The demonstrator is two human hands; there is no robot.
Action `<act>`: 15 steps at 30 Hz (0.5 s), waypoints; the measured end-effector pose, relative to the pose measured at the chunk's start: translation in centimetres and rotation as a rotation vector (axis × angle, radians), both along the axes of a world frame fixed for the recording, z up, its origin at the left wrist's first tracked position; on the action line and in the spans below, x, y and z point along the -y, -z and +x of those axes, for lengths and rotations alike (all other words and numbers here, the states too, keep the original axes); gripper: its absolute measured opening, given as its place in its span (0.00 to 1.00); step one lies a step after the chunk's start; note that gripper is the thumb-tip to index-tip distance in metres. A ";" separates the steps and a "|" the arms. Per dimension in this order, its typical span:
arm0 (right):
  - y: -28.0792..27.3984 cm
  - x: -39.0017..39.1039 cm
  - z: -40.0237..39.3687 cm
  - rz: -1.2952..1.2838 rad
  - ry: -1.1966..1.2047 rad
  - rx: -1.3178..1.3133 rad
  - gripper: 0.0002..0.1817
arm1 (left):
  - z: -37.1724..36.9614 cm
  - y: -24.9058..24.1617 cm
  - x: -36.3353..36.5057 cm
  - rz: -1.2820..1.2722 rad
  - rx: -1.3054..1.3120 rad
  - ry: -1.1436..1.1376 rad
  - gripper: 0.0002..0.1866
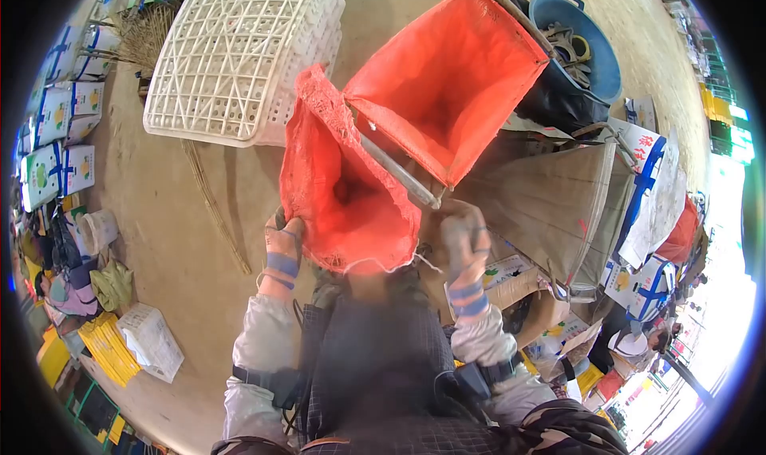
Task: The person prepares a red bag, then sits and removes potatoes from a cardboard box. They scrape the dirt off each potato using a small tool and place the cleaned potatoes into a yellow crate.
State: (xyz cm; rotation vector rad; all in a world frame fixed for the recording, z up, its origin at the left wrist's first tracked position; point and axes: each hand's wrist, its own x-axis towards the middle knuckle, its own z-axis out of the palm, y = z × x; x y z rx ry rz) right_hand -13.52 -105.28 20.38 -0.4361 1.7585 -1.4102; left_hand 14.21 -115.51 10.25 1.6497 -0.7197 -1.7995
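Biggest first: beyond the left hand (281,242), a stack of white crates (219,64), lattice side up. Out past the right hand (467,235), wide and drab, a grey canvas bag (550,203). Farther off, ahead of both grips and a touch nearer the right one's line, a far red bag (447,80), mouth gaping. Now the key one: the near red sack (355,223), right between the two grips, reaching forward from the left fingers and across toward the right. Long axis of its mouth running away from the body, leaning a little leftward at the far end. Nearer hand? The left, no contest: actually touching, pinched narrow on the near left rim. Well beyond the right grip, outward, a blue tub (608,68) with odds and ends inside. Just ahead of the right fingers, the tip of a metal rod (399,172); no telling about contact. Right hand smeared by motion, just beside the sack's right edge and apart from it; can't tell how tightly curled, or around what. Smallest of all, dangling along the sack's near rim, between the grips: white string (427,262).
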 end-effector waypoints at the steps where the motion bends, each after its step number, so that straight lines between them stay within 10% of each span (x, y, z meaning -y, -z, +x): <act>1: -0.5 0.7 1.5 0.020 -0.071 -0.227 0.14 | 0.2 0.0 0.3 0.008 0.002 0.040 0.24; 4: 0.0 1.9 4.2 0.084 -0.206 -0.706 0.10 | -1.2 -2.2 1.5 -0.089 0.178 0.130 0.26; 7: 2.2 1.2 3.5 0.089 -0.252 -0.711 0.08 | -3.8 -6.8 2.8 -0.909 0.823 0.315 0.30; 15: -3.5 0.5 -0.5 -0.029 -0.187 -0.602 0.10 | -12.5 -15.5 7.9 -1.389 0.666 0.858 0.28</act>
